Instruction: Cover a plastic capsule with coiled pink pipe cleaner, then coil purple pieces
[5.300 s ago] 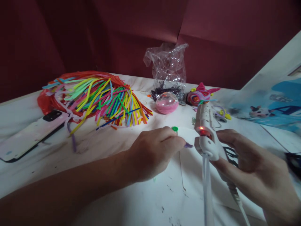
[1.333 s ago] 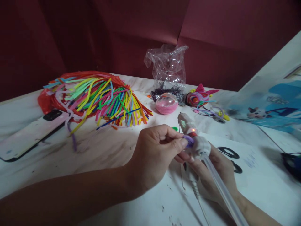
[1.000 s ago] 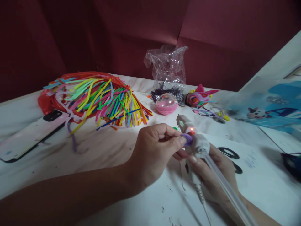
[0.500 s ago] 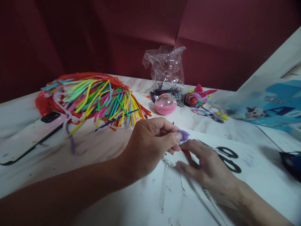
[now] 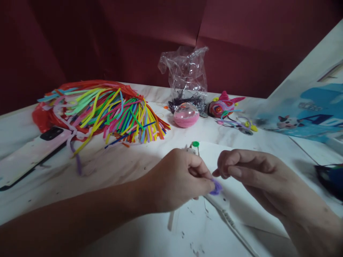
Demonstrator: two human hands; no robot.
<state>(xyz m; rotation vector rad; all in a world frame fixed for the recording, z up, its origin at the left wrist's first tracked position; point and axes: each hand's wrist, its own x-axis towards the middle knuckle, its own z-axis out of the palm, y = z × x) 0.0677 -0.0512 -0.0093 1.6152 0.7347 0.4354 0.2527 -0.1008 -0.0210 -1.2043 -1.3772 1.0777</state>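
My left hand (image 5: 178,182) pinches a small fuzzy purple pipe-cleaner piece (image 5: 216,187) between thumb and fingers, just above a white corded tool (image 5: 223,202) that looks like a hot glue gun. To its right, my right hand (image 5: 257,175) is raised with curled fingers, the tips drawn together close to the purple piece. Whatever those fingertips hold, if anything, is too small to make out. Beyond the left hand shows a green round part (image 5: 195,144) near the tool's far end. A translucent stick (image 5: 170,220) lies below the left hand.
At the left, a heap of colourful pipe cleaners (image 5: 115,114) lies on red plastic, near a phone (image 5: 34,153). Behind are a clear bag (image 5: 187,71), a pink-based clear ball (image 5: 186,116) and a pink pipe-cleaner figure (image 5: 222,107). A blue printed package (image 5: 308,114) stands right.
My right hand has lifted and drawn its fingers together, now covering the scissors. My left hand has lowered slightly with the purple piece. The green part has come into view.
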